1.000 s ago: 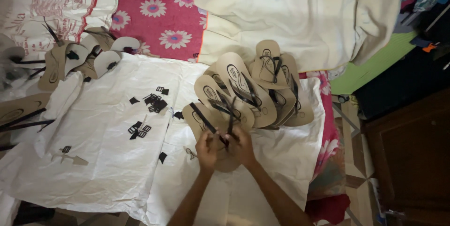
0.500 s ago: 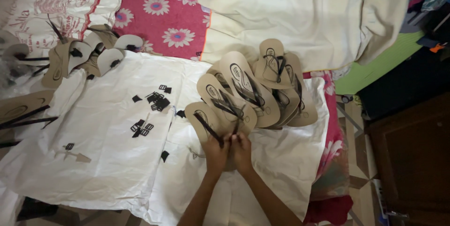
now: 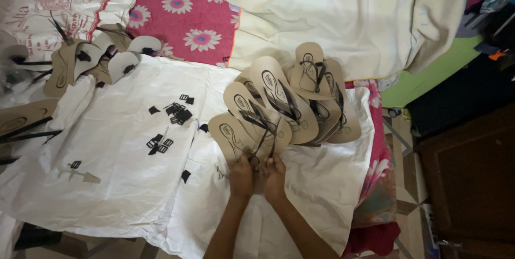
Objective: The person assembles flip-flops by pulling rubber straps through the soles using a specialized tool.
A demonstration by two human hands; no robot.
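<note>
My left hand and my right hand are side by side, both closed on the near end of a tan sandal sole with thin black straps. That sole lies at the front of an overlapping pile of tan sandals on a white plastic sheet. My fingers cover the sole's near end, so what they pinch there is hidden.
Small black buckles and scraps lie scattered on the sheet to the left. More tan soles and black straps sit at the far left. A pink flowered cloth, a cream cloth and a dark wooden cabinet surround the sheet.
Both hands stay on the front sandal's near end and have shifted slightly to the right with it. The pile has not changed.
</note>
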